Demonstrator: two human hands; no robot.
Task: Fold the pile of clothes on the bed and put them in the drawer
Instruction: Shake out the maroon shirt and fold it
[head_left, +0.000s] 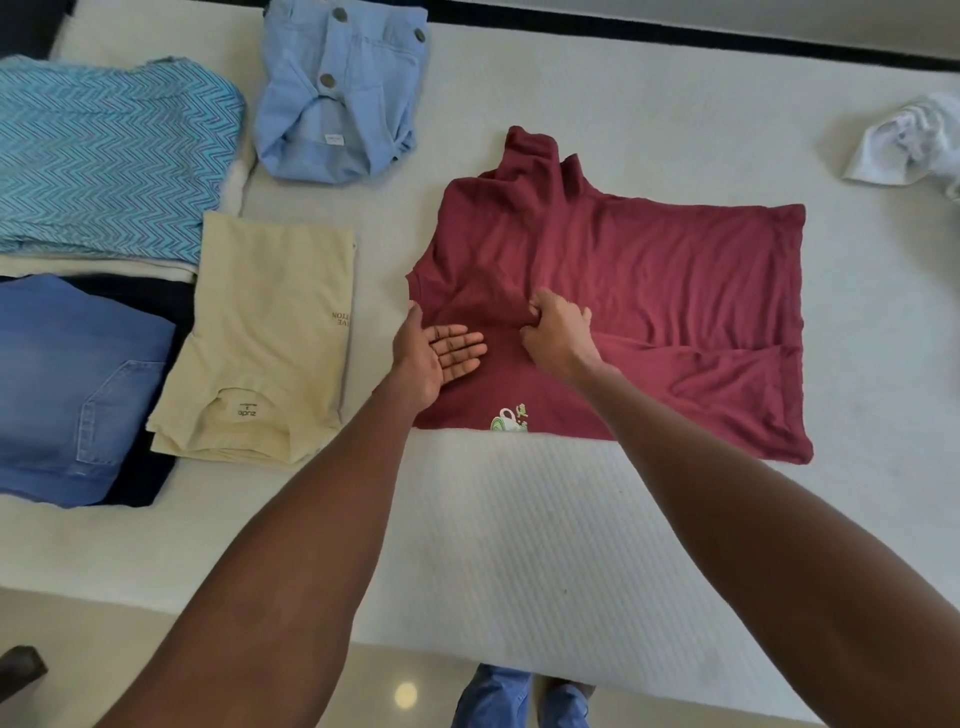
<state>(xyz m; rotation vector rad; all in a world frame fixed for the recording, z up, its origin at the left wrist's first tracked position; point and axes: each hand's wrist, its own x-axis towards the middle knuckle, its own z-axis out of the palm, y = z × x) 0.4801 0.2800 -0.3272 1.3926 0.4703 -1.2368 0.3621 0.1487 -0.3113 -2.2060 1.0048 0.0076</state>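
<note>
Partly done: four folded garments, beige cotton T-shirt (260, 338) among them, stacked toward bed (519, 519) left edge. Mid-bed, maroon jersey T-shirt (649, 291) half-folded, pinched by right hand (558, 338); left hand (436, 358) flat, fingers straight. Crumpled white garment (909, 143) near right edge unfolded; drawer unseen.

A white mattress (519, 519) fills the view, a dark band (727, 31) along its far edge, glossy beige floor (395, 691) below.

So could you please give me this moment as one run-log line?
step: folding maroon T-shirt on bed | left hand: open, palm up over shirt | right hand: pinching shirt fabric | beige shirt: folded
</note>
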